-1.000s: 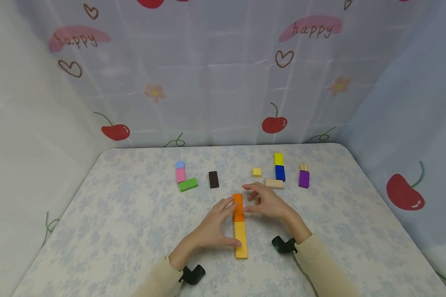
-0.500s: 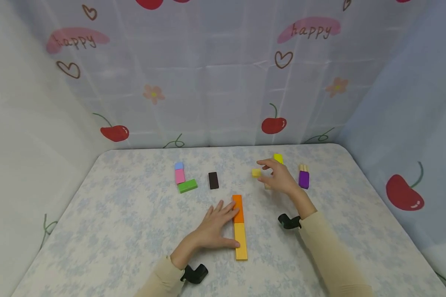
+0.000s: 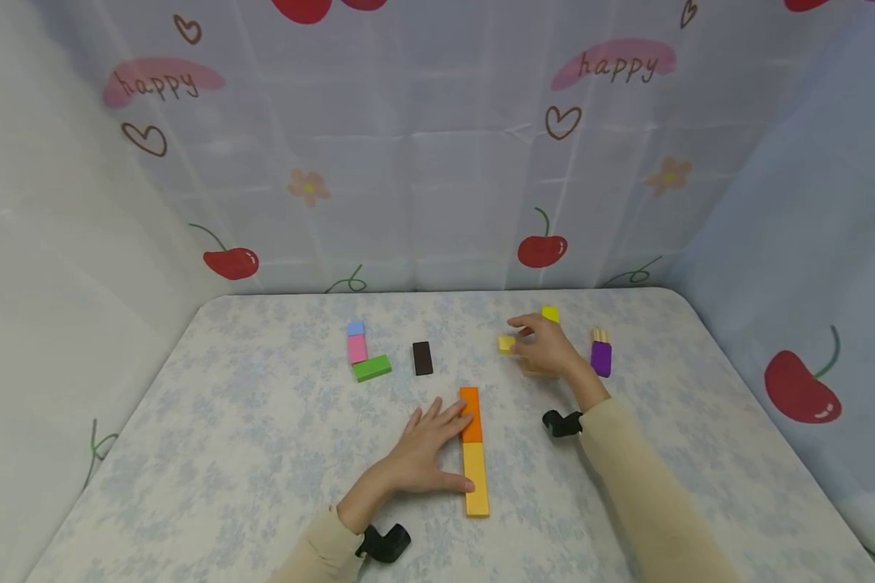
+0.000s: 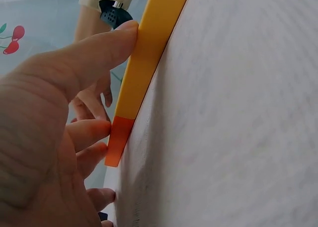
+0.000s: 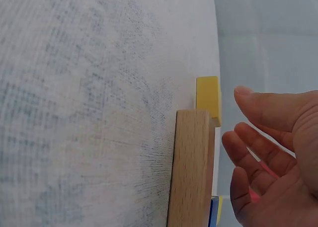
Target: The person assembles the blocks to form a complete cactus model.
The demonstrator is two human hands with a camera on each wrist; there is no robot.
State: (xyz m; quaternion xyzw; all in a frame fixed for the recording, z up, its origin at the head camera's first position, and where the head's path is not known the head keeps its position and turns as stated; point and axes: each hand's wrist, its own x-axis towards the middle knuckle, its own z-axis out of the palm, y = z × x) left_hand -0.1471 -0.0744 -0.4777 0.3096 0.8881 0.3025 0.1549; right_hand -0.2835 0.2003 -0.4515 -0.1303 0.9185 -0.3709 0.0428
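My left hand lies spread beside two long blocks set end to end, an orange block and a yellow-orange block. Its thumb touches the yellow-orange block and fingertips touch the orange one, as the left wrist view also shows. My right hand hovers by the small yellow block and over the plain wooden block. Thumb and fingers stand apart there, loosely bent, with nothing between them. Behind that hand a dark blue block is mostly hidden.
Farther back left are a light blue block, a pink block and a green block. A black block lies mid-table. At right, a purple block has pale sticks at its end. A bright yellow block is partly covered.
My right hand has moved from beside the orange block, away and to the right, to the small yellow block. The left hand keeps its place, its fingers a little more spread.
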